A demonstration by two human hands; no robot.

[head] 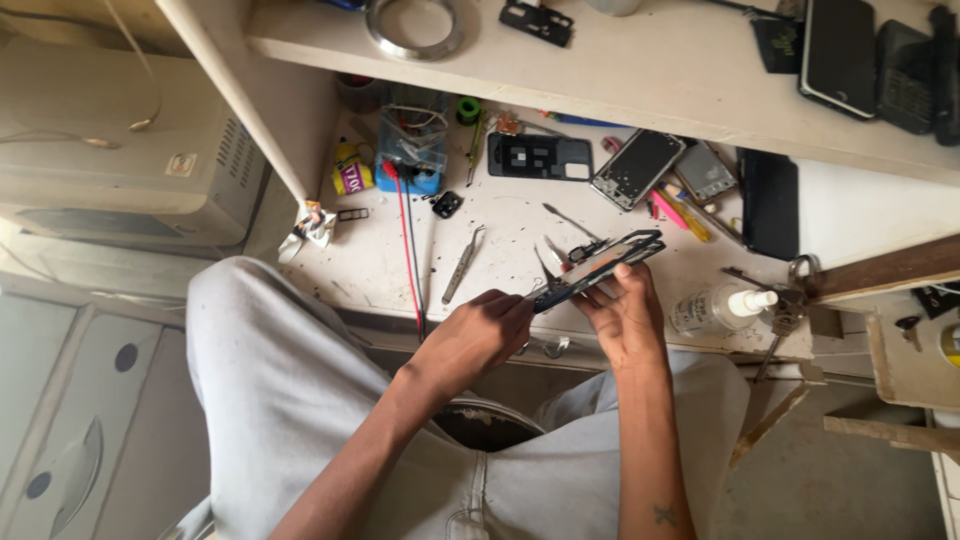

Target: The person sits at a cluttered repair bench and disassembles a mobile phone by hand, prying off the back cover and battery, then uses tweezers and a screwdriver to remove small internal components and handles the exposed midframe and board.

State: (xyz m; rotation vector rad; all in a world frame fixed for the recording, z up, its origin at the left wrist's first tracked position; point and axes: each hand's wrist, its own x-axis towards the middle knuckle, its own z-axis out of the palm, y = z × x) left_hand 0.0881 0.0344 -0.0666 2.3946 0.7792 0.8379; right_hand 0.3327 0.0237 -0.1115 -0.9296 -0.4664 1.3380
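Observation:
My right hand grips a dismantled black phone frame from below and holds it tilted over the front edge of the white workbench. My left hand is closed at the frame's lower left end, fingertips pinched together there; whether it holds a small tool I cannot tell. Both forearms come up over my lap in light grey trousers.
Steel tweezers and red and black wires lie to the left of the hands. Opened phones and a back cover lie behind, a black phone and a spray bottle to the right. A shelf overhangs the bench.

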